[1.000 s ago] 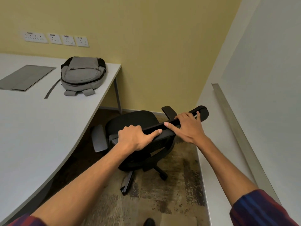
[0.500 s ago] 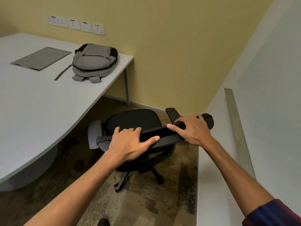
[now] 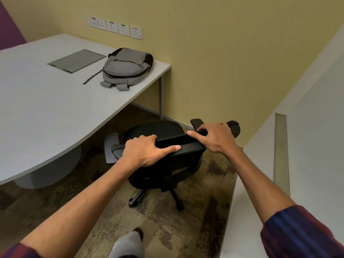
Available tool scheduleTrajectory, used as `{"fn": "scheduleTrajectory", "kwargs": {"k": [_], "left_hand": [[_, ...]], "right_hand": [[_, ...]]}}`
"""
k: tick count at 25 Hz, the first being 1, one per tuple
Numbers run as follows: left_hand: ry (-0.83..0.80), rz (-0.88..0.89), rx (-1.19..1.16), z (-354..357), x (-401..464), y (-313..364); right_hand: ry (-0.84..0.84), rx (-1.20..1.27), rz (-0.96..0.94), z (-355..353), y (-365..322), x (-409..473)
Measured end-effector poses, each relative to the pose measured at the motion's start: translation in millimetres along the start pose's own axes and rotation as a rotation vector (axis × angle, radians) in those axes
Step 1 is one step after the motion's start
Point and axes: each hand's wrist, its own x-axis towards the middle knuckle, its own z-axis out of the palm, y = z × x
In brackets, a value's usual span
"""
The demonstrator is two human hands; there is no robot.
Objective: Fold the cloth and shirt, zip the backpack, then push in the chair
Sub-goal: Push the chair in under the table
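At the far left stands a white desk [image 3: 46,108] with a curved front edge. On it lies a flat grey folded cloth [image 3: 76,60], near the wall. Just to the right of the cloth lies a grey backpack [image 3: 126,68], close to the right end of the desk; its zipper line looks closed, but I cannot tell this for sure. One strap [image 3: 92,78] of the backpack stretches on the desk toward the cloth. Above, on the yellow wall, there is a row of white sockets [image 3: 115,27].

Lower and more to the right is the black chair [image 3: 154,131], on the patterned floor, beside the desk edge and not under it. Its grey armrest [image 3: 111,147] is near the desk edge. The left hand [image 3: 147,152] grips the top of the chair back, with fingers curled over it and the thumb lying along the near side. The right hand [image 3: 216,137] holds the same top edge further right, fingers curled over it, thumb pointing left. The two hands are apart. At the far right is a white partition [image 3: 307,127].
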Motion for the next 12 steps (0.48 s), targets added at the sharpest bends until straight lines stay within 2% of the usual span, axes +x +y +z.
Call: {"fn": "scheduleTrajectory", "kwargs": {"k": [12], "left_hand": [[0.013,-0.133,0.003,-10,100,-25]], "right_hand": [[-0.047,0.01,-0.117,14,9,133]]}}
